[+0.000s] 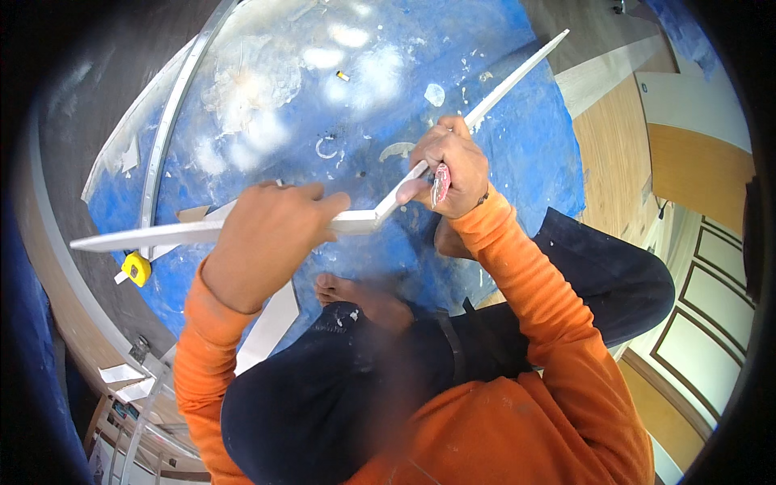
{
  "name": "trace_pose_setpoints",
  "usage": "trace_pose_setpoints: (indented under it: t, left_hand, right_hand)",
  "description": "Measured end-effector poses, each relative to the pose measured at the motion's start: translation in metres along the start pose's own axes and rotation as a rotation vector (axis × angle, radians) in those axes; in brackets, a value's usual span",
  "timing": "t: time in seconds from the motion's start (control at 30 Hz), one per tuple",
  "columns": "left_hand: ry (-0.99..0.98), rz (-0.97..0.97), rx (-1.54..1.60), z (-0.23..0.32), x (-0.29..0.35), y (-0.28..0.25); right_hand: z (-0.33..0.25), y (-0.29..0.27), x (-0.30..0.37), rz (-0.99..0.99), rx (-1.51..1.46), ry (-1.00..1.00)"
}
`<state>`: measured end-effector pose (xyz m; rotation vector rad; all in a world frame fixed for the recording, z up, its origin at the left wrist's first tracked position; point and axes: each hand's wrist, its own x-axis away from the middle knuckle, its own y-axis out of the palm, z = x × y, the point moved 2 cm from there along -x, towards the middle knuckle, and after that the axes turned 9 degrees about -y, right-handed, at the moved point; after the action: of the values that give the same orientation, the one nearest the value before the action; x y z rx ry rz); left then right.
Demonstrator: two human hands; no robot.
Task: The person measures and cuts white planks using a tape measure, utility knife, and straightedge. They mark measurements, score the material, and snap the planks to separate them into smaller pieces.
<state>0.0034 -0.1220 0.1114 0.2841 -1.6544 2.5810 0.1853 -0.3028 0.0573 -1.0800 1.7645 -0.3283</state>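
Note:
Between my two hands runs a long, narrow white board strip (145, 236), which looks like plasterboard. It is bent at a sharp angle near its middle, between my hands; whether the two parts are fully separated I cannot tell. My left hand (279, 222) is closed over the left part from above. My right hand (454, 166) wraps the right part, which slants up and away to the far right. Also inside my right fist is a red and silver tool (440, 186), its end pointing toward me; it looks like a utility knife, mostly hidden by my fingers.
A dusty blue sheet (517, 145) covers the floor, scattered with white scraps. A long metal profile (174, 105) lies at the left, beside a yellow tape measure (136, 269). Another white board piece (271, 327) lies by my left knee. Panelled doors (699, 323) stand at right.

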Motion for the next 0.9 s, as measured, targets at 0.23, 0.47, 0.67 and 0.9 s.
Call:
trace_pose_setpoints:
  t: [0.23,0.47,0.67,0.9]
  left_hand:
    - [-0.026,0.085,-0.243,-0.021,0.011,0.037]
    - [-0.022,0.087,-0.257,-0.031,0.027,0.104]
    - [-0.195,0.359,0.067,-0.055,0.050,0.078]
    - [-1.159,0.966,1.620,-0.178,0.013,0.146]
  right_hand:
    - [-0.006,0.030,0.022,-0.373,0.007,-0.192]
    - [-0.018,0.063,0.060,-0.378,-0.019,-0.239]
    - [-0.018,0.067,0.086,-0.470,-0.028,-0.173]
    - [-0.029,0.072,0.096,-0.452,0.043,-0.167]
